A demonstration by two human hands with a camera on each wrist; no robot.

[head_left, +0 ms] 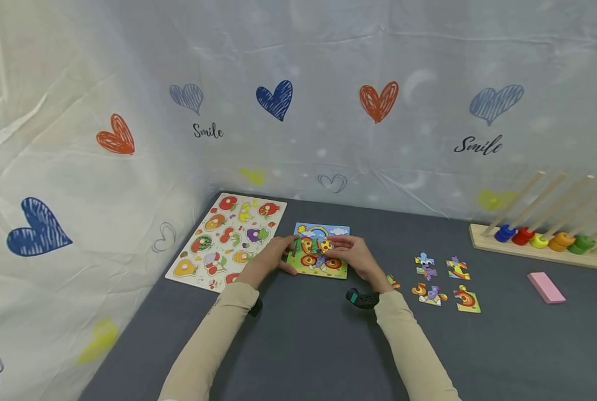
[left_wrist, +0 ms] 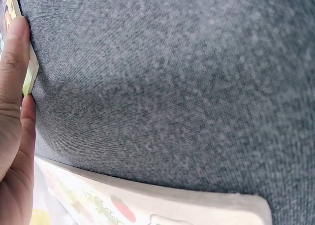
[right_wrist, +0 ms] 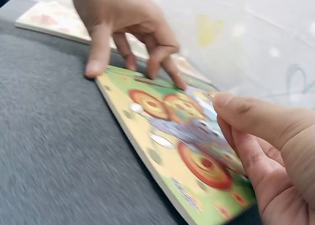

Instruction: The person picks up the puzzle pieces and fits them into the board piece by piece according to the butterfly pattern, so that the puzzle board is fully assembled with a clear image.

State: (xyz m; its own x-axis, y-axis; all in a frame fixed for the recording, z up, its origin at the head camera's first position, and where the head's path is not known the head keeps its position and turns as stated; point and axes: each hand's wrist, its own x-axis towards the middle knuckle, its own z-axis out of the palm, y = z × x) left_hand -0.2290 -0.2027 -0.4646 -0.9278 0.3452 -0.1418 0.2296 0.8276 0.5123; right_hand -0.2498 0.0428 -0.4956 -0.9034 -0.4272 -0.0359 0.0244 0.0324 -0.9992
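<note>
A small jigsaw board (head_left: 328, 274) with a rainbow and a cartoon picture lies flat on the dark table. My left hand (head_left: 273, 256) holds its left side, the thumb at the near corner and bent fingers over the top (right_wrist: 128, 33). Above the board's upper right part, my right hand (head_left: 356, 256) pinches a yellow puzzle piece (head_left: 326, 245) with orange spots between thumb and fingers. In the right wrist view only a thin edge of that piece shows at the fingertips. A purple figure and orange wheels (right_wrist: 204, 166) fill the board's lower half.
Several loose puzzle pieces (head_left: 430, 294) lie right of the board, one (head_left: 392, 282) partly behind my right wrist. A fruit board (head_left: 198, 281) lies at the left. A pink block (head_left: 546, 288) and a wooden peg rack with coloured rings (head_left: 479, 236) stand at the right.
</note>
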